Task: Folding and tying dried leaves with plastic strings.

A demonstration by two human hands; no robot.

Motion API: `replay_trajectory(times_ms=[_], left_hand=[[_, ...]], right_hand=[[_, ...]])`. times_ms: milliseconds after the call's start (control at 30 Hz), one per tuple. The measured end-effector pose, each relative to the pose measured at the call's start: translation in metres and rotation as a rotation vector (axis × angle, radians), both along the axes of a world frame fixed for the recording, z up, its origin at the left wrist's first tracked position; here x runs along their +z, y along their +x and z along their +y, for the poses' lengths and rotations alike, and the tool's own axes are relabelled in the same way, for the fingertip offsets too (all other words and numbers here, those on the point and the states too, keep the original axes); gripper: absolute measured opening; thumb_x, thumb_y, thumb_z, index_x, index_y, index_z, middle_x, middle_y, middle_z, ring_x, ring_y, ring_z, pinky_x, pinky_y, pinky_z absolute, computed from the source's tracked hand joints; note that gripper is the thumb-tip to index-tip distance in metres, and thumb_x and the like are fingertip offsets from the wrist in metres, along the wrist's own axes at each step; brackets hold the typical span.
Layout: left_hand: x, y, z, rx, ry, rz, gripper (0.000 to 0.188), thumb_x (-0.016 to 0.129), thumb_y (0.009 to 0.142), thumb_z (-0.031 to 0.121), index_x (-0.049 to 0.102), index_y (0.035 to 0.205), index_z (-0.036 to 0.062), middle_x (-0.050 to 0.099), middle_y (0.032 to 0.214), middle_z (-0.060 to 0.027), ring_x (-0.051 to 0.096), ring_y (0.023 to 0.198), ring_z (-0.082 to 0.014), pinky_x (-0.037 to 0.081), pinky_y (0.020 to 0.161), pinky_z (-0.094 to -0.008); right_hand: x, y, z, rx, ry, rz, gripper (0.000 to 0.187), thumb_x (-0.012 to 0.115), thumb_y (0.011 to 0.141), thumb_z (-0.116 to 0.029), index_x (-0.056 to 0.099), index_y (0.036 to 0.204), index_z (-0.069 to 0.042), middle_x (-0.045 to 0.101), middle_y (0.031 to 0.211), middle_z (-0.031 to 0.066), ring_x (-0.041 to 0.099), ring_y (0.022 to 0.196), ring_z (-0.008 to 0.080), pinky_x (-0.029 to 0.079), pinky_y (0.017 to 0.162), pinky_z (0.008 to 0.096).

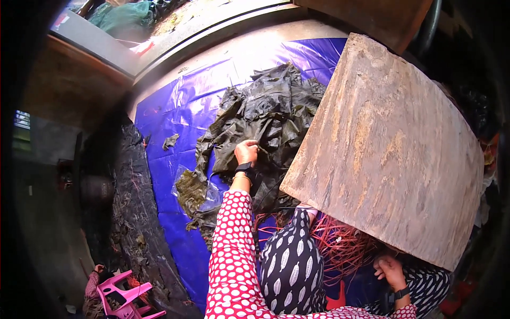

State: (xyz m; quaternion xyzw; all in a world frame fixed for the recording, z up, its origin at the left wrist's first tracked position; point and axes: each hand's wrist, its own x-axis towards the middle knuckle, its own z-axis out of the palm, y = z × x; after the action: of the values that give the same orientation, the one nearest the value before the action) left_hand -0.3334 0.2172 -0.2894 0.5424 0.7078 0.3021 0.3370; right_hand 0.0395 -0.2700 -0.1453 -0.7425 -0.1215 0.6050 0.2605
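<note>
In the head view, a broad wooden board (388,154) takes up the right side. Immediately left of the board lies a pile of dark crumpled sheets (271,114), on a blue tarp (167,154); whether they are leaf or film, I cannot tell. The left hand (247,153) rests on the pile, left of the board and apart from it. Its fingers are curled in narrow against the dark material; whether they pinch a fold is hidden. Below the board's near edge, beside a tangle of red strands (342,244), is the right hand (390,270). Its fingers are bent loosely inward, and I cannot tell whether they hold anything.

The sheets look thin, light and limp, with a shine that suggests damp or slippery surfaces. They would probably cling to one another and tear if pulled hard at one corner. A loose outer edge on the side away from the board seems the best place to take hold, with a flat pinch and the other hand supporting the layers beneath. A greenish piece (191,191) lies farther left of the board, near the pile's lower edge, and looks just as soft and floppy.
</note>
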Motion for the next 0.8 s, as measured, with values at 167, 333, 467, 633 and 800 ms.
replay_trajectory(times_ms=[167,333,467,633,800], left_hand=[[0.036,0.02,-0.017,-0.092,-0.24,-0.408,0.014,0.058,0.074,-0.003,0.069,0.083,-0.0003,0.067,0.07,-0.0084,0.062,0.056,-0.0135,0.05,0.053,-0.0257],[0.046,0.066,-0.045,-0.471,-0.534,-0.43,0.012,0.064,0.076,0.005,0.068,0.086,0.0021,0.065,0.069,-0.0075,0.06,0.059,-0.015,0.049,0.054,-0.0278],[0.022,0.064,-0.004,-0.436,0.256,0.24,0.024,0.064,0.071,0.013,0.068,0.095,0.0095,0.06,0.113,-0.0183,0.062,0.091,-0.0384,0.051,0.078,-0.042],[0.028,0.079,0.046,-0.311,0.106,0.478,0.027,0.061,0.072,0.007,0.064,0.099,0.0101,0.03,0.144,-0.0195,0.061,0.095,-0.0383,0.051,0.08,-0.0447],[0.012,0.082,0.077,-0.607,0.116,0.575,0.022,0.062,0.069,0.006,0.065,0.09,0.0057,0.055,0.118,-0.0174,0.06,0.094,-0.0366,0.049,0.082,-0.0422]], right_hand=[[0.005,-0.004,0.001,0.019,0.03,-0.004,0.018,0.053,0.092,-0.017,0.058,0.1,-0.001,0.064,0.082,0.0087,0.061,0.059,0.0122,0.05,0.048,0.0219],[0.002,-0.003,0.002,0.01,0.057,-0.007,0.022,0.054,0.091,-0.017,0.056,0.104,0.001,0.065,0.084,0.0105,0.061,0.059,0.0132,0.049,0.046,0.0223],[-0.001,-0.003,0.001,0.025,0.022,0.009,0.022,0.054,0.092,-0.016,0.055,0.105,0.001,0.065,0.084,0.0106,0.061,0.059,0.0138,0.049,0.046,0.0229],[-0.009,0.002,-0.004,-0.013,-0.042,0.008,0.024,0.055,0.091,-0.016,0.054,0.107,0.002,0.065,0.083,0.012,0.061,0.058,0.0144,0.049,0.046,0.0233],[-0.005,0.002,-0.001,-0.009,-0.096,0.003,0.026,0.054,0.092,-0.017,0.055,0.107,0.004,0.065,0.083,0.0124,0.061,0.058,0.0149,0.049,0.046,0.0234]])
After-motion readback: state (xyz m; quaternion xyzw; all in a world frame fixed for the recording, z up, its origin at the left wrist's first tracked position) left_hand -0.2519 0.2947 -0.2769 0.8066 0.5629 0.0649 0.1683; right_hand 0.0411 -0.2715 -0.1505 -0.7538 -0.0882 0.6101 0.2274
